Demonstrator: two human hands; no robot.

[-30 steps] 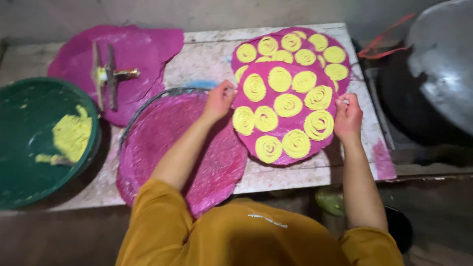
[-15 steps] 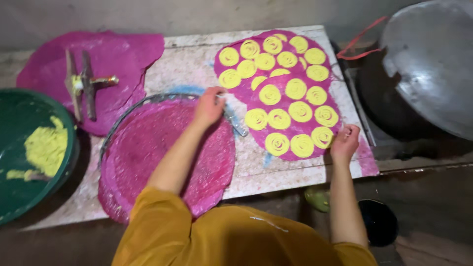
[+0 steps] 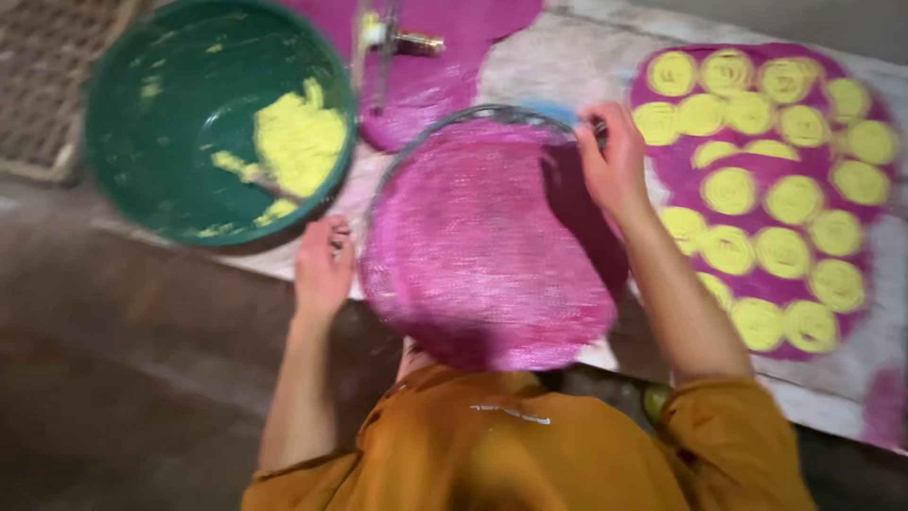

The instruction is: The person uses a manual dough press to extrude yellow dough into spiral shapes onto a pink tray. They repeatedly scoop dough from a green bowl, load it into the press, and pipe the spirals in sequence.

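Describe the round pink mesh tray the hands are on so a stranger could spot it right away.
Start at the big green basin with yellow dough at upper left. Just right of it, in the middle, lies the round pink mesh tray, with the left hand and right hand at its rim. Unlike the pink sheet to its right, it carries no yellow spirals.

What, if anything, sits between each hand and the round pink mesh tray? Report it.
Nothing visible does. The left hand is already at the pink mesh tray on its left edge, and the right hand grips its upper right rim. The green bowl of yellow dough and the pink sheet of yellow spirals lie off to either side.
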